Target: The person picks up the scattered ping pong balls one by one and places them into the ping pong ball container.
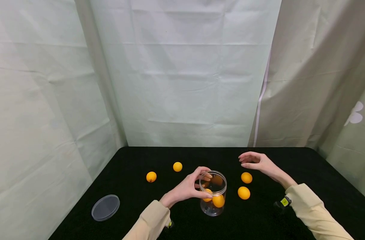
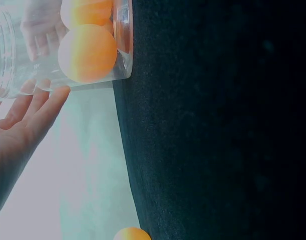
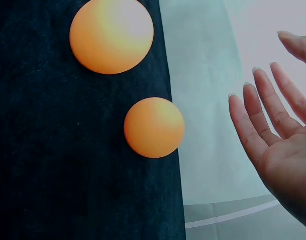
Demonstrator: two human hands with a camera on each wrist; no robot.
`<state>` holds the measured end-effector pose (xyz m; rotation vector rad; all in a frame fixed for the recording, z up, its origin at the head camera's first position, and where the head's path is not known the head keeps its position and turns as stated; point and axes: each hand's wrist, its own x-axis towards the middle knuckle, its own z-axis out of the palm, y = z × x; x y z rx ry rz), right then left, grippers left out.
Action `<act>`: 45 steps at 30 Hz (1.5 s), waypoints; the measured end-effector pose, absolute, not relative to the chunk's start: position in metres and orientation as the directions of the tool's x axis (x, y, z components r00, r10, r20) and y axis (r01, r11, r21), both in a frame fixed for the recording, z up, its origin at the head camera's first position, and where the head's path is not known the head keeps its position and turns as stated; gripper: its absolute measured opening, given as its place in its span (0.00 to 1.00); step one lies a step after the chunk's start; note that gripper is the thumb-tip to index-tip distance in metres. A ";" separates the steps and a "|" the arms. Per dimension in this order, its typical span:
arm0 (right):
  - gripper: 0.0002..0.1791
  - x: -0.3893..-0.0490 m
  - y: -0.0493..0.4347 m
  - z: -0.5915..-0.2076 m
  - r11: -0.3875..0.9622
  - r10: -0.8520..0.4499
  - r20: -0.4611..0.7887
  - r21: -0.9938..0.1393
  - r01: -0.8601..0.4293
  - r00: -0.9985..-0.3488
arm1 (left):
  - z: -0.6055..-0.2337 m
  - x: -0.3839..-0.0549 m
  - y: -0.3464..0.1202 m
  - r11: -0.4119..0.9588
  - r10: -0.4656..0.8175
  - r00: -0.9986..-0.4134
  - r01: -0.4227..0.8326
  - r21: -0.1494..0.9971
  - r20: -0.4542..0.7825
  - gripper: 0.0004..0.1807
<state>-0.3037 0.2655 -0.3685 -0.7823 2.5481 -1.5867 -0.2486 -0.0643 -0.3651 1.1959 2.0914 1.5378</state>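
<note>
My left hand grips a clear open-topped jar near its rim, thumb on the near side and fingers round the far side. Inside the jar are at least two orange balls, also seen through its wall in the left wrist view. To the right of the jar lie two loose orange balls, a nearer ball and a farther ball. Above and just beyond them hovers my right hand, fingers relaxed, apart from the balls and holding nothing, as the right wrist view confirms.
Two more orange balls rest left of the jar on the black-covered table. A round translucent lid lies flat near the left edge. Pale curtains hang behind and beside the table.
</note>
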 end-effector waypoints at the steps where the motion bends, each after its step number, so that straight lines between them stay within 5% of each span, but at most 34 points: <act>1: 0.21 -0.304 0.266 -0.370 0.351 -0.434 0.224 -0.850 -0.393 -0.872 | -0.365 -0.249 -0.064 0.088 0.751 -0.616 0.450 0.889 0.237 0.37; 45: 0.21 -0.299 0.270 -0.376 0.376 -0.402 0.147 -0.873 -0.310 -0.904 | -0.393 -0.268 -0.064 0.088 0.733 -0.630 0.462 0.883 0.257 0.36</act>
